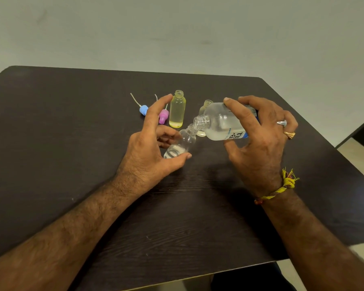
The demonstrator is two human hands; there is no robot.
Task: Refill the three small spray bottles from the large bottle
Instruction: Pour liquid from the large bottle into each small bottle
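Note:
My right hand (261,133) grips the large clear bottle (221,122) with a blue label, tipped nearly flat with its open mouth pointing left. That mouth meets the neck of a small clear bottle (182,143), which leans toward it with a little liquid in its base. My left hand (153,143) holds this small bottle between thumb and fingers, index finger raised. An uncapped yellowish small bottle (177,110) stands upright behind. A third small bottle (204,114) is mostly hidden behind the large one.
A blue spray cap (143,110) and a pink spray cap (164,116), each with a thin dip tube, lie on the dark wooden table (72,133) left of the yellowish bottle. The table's right edge runs close to my right wrist.

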